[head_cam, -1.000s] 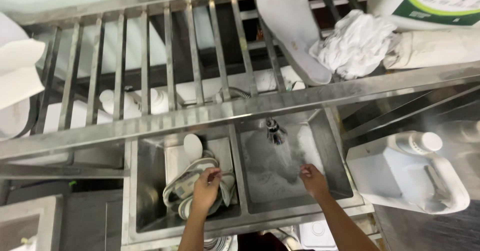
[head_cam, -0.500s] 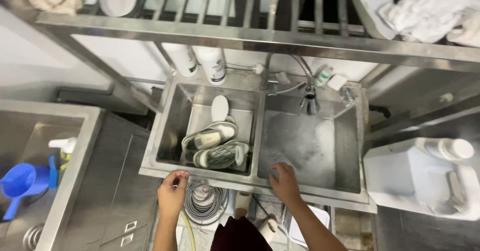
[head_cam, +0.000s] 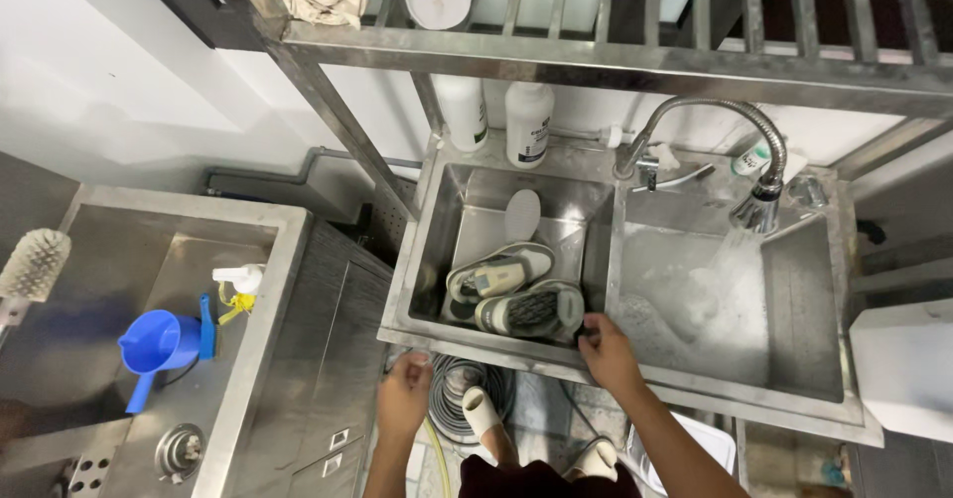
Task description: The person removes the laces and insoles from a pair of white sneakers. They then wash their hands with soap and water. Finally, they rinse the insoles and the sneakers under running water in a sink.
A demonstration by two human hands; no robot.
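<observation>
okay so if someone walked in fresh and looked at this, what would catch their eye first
Probably the pair of grey sneakers lying in the left basin of the steel double sink, with the right hand resting on the front rim beside them. Next, the foamy water in the right basin under the faucet.

Open room above the foamy right basin [head_cam: 794, 299], hemmed by faucet [head_cam: 740, 150] overhead; left basin [head_cam: 467, 210] crowded with two sneakers [head_cam: 516, 294] and insole [head_cam: 522, 215].
</observation>
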